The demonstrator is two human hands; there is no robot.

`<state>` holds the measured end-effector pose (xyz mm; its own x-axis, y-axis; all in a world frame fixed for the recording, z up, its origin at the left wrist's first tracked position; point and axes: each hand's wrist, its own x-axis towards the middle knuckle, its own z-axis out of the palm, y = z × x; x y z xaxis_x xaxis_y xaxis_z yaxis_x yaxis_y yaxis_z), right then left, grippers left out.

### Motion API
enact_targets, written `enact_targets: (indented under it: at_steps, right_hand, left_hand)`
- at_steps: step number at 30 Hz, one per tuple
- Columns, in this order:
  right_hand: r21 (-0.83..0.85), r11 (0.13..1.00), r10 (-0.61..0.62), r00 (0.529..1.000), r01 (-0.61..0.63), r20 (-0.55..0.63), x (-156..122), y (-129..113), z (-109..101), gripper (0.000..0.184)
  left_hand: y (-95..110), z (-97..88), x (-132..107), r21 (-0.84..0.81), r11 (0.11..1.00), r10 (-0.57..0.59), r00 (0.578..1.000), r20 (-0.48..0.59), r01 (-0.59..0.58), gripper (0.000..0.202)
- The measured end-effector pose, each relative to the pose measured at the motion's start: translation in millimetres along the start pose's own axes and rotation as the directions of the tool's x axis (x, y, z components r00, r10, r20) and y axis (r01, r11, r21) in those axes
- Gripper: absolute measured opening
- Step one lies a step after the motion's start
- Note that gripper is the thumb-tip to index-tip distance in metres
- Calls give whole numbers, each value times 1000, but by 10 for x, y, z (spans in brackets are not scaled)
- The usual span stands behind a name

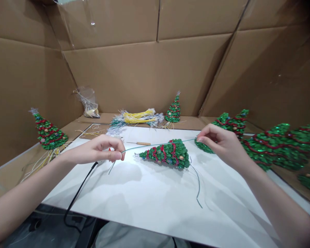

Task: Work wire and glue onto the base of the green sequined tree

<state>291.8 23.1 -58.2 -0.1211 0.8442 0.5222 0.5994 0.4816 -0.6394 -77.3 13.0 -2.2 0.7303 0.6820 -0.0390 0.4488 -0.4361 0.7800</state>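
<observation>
Both of the person's hands are over the white work surface (144,203); the left hand (111,150) pinches a thin green wire (186,140) between thumb and curled fingers, near one end, with a short tail of it hanging below the grip; the right hand (219,140) pinches the same wire near its far end, thumb against forefinger; the wire runs nearly straight between the two grips, rising slightly to the right.

Beneath that span lies a small decorated tree (167,154), on its side, star tip toward the left hand and broad base toward the right; the wire passes across the upper part of the tree in view; contact between them cannot be told; a loose wire (199,186) trails from the base toward the near edge.

Behind the tree, an awl (144,143) with a wooden handle lies flat; farther back, a heap of yellow, white and green wires (139,117) sits beside an upright tree (173,109); another tree (50,134) stands at left; a clear plastic bag (90,103) rests in the rear left corner; several more trees (281,146) crowd the right side; a black cable (77,194) hangs over the near edge; cardboard walls (134,75) enclose the station.
</observation>
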Motion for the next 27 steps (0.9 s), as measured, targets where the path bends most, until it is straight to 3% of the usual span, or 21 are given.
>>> enact_targets:
  at_steps: [19, 27]
  right_hand:
    - [-2, 999, -38, 997, 38, -62, -32, 23, -24, 16]
    - [35, 999, -34, 996, 37, -85, -30, 44, -29, 20]
  left_hand:
    - [-76, 36, 13, 4, 1000, 6, 1000, 31, -6, 24]
    - [-111, 50, 55, -22, 1000, 12, 996, 92, -10, 25]
